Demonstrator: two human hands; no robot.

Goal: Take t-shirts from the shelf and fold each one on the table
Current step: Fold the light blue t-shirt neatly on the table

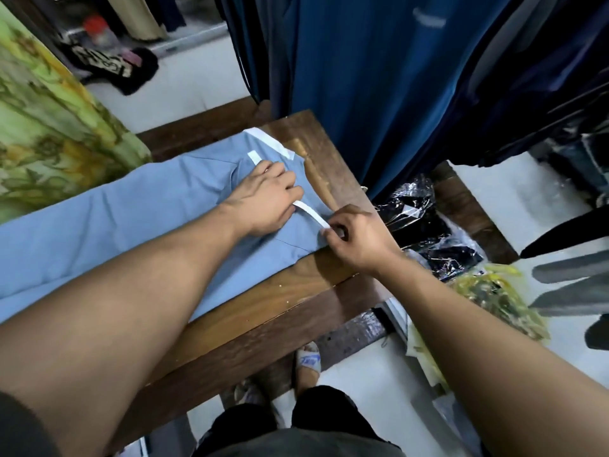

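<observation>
At frame centre: a light blue t-shirt (108, 225) with white trim lay flat across the brown wooden surface (263, 311), running from the left edge toward the middle.
Left hand: the left hand (267, 199) rested palm down on the shirt near its white collar (270, 140), fingers (290, 179) held close together and bent, pressing the cloth.
Right hand: the right hand (356, 239) pinched the end of a white sleeve band (311, 214) between thumb and fingers at the shirt's right edge.
Upper right: dark blue garments (379, 77) hung behind the surface.
Lower right: plastic-wrapped dark clothing (418, 222) and a yellow patterned bag (494, 298) lay on the floor.
Left edge: a green floral cloth (49, 133) hung beside the shirt.
</observation>
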